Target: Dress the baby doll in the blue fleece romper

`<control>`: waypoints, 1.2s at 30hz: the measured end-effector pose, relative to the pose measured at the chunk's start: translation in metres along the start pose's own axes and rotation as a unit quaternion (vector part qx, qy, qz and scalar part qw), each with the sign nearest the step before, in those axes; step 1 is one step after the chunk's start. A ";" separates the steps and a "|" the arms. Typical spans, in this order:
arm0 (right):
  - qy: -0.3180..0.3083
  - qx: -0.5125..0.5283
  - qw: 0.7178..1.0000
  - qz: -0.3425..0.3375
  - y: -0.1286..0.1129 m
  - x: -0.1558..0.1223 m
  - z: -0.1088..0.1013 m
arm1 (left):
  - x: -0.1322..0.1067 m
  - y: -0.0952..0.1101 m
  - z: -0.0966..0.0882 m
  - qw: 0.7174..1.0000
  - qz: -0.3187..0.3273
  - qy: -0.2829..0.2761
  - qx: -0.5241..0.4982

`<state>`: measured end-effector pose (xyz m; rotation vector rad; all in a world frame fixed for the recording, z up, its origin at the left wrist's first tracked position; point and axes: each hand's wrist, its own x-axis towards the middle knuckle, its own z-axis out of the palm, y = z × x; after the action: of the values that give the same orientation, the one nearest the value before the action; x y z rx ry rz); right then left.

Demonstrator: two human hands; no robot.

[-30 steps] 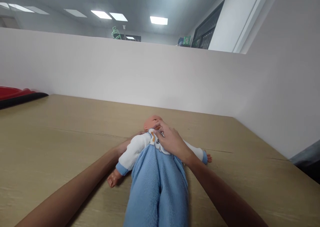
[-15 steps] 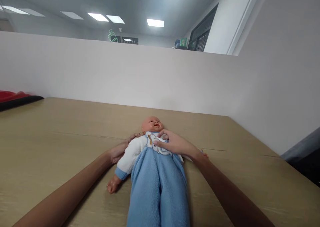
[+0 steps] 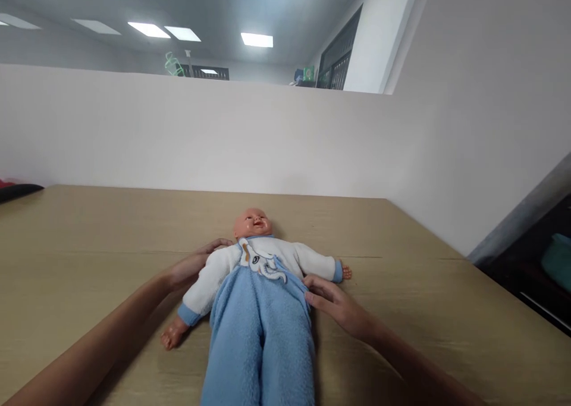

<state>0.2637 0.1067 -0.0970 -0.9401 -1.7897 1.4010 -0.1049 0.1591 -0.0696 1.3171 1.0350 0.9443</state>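
Note:
A baby doll (image 3: 263, 299) lies on its back with its head towards the wall, dressed in a white top and fuzzy blue overalls with an animal face on the bib. Beside the doll's shoulder on the left of the view rests my left hand (image 3: 196, 264), fingers stretched out and their tips partly hidden behind the shoulder. My right hand (image 3: 332, 302) touches the side of the overalls at the waist, just below the doll's outstretched arm. Its fingers are bent, with the thumb apart from them.
The doll lies on a wooden table (image 3: 111, 227) that meets a low white partition (image 3: 200, 132). A black-rimmed red object (image 3: 18, 190) sits at the far left edge. Past the table's right edge is a dark space holding a green item (image 3: 557, 260).
My right hand has moved off the doll's chest down to its side, uncovering the bib and the arm there. My left hand stays by the shoulder. The view has turned right.

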 end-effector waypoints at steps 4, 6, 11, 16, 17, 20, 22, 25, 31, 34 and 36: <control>0.006 0.055 0.998 -0.025 0.012 -0.003 0.006 | -0.003 0.032 -0.018 0.982 0.018 -0.013 0.185; 0.033 0.070 0.997 -0.021 0.015 -0.001 0.011 | -0.007 0.050 -0.005 0.959 0.073 0.037 0.273; 0.070 0.089 0.993 -0.022 0.015 0.002 0.024 | -0.012 0.073 0.083 0.872 0.238 -0.069 0.421; 0.068 0.124 0.989 -0.033 0.009 -0.002 0.030 | 0.012 0.064 0.129 0.827 0.251 -0.167 0.475; 0.067 0.125 0.989 -0.030 0.007 -0.002 0.031 | 0.015 0.063 0.130 0.831 0.250 -0.177 0.464; 0.062 0.124 0.990 -0.010 0.000 -0.002 0.032 | 0.019 0.062 0.125 0.846 0.245 -0.212 0.424; 0.036 0.109 0.993 0.005 -0.005 -0.001 0.030 | 0.018 0.062 0.123 0.846 0.240 -0.227 0.419; -0.039 0.049 0.998 0.026 -0.012 -0.003 0.020 | 0.015 0.059 0.123 0.835 0.239 -0.241 0.432; -0.163 0.094 0.982 0.017 -0.018 -0.017 0.005 | 0.018 0.057 0.119 0.846 0.257 -0.242 0.400; -0.120 0.174 0.977 -0.001 -0.015 -0.020 0.016 | 0.015 0.063 0.115 0.864 0.249 -0.229 0.374; -0.068 0.240 0.968 -0.007 -0.011 -0.019 0.026 | 0.012 0.067 0.112 0.875 0.234 -0.225 0.359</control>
<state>0.2495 0.0758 -0.0925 -0.5839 -1.4387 1.8162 0.0078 0.1419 -0.0056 2.3606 0.7169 0.5334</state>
